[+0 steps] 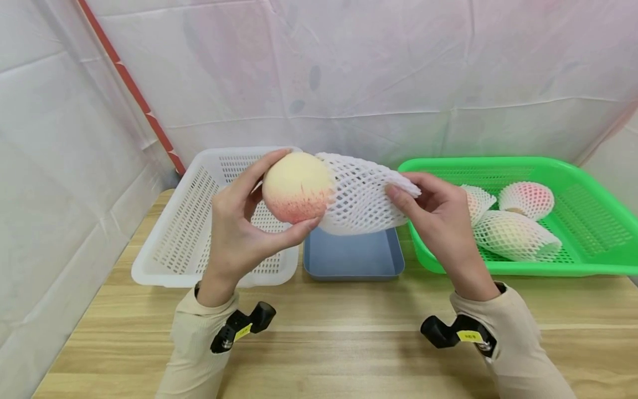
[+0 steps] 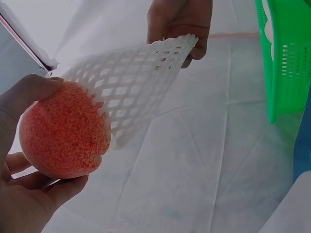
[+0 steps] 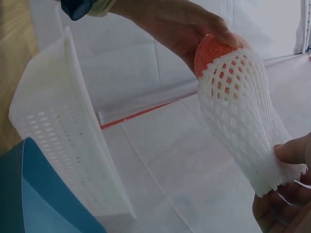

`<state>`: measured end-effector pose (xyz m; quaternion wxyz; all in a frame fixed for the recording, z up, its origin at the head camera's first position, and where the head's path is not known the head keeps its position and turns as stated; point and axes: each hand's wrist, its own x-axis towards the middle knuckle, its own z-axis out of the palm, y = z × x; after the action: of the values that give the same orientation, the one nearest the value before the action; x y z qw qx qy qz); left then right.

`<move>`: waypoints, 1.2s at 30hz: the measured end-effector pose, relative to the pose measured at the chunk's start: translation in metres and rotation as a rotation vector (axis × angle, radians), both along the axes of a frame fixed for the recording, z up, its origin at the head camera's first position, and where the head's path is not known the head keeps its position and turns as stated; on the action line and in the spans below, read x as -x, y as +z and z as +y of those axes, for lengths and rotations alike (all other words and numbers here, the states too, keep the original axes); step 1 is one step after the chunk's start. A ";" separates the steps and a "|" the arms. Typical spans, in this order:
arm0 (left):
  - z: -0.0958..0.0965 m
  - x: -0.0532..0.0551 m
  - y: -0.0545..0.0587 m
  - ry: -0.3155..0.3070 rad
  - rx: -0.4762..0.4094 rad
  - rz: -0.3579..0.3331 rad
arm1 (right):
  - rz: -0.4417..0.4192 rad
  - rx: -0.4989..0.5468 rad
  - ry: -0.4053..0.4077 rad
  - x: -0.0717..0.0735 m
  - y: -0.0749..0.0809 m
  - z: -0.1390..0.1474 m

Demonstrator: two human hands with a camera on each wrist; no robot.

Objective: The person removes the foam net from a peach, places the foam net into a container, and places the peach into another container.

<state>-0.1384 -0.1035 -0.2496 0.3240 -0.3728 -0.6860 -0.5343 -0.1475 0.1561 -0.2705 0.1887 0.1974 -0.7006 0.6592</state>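
Observation:
My left hand (image 1: 239, 221) grips a pale yellow and red peach (image 1: 296, 185), with the thumb below and the fingers over the top in the head view. A white foam net sleeve (image 1: 366, 194) stretches rightward from the peach and covers only its right side. My right hand (image 1: 443, 221) pinches the sleeve's far end between thumb and fingers. In the left wrist view the peach (image 2: 65, 131) shows its red side, mostly bare of netting. Seen from the right wrist, the sleeve (image 3: 243, 121) hangs slack and hollow between the peach and the pinching fingers.
A white perforated basket (image 1: 169, 244) stands on the left of the wooden table (image 1: 329, 338). Between the baskets sits a blue-grey tray (image 1: 354, 257), below the hands. On the right, a green basket (image 1: 588, 221) holds several net-wrapped peaches (image 1: 515, 235). White sheeting (image 1: 374, 72) hangs behind.

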 end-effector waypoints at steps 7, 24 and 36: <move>-0.004 -0.001 0.002 0.031 -0.027 0.005 | -0.045 -0.035 -0.018 0.003 -0.003 0.002; -0.005 -0.004 0.005 0.067 -0.025 0.016 | 0.010 -0.235 -0.103 0.013 -0.016 0.002; -0.003 -0.004 0.003 0.085 -0.038 0.022 | -0.026 -0.406 -0.149 0.016 -0.021 -0.004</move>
<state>-0.1343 -0.1068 -0.2467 0.3612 -0.3429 -0.6874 -0.5286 -0.1634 0.1525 -0.2920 0.1844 0.1706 -0.8339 0.4914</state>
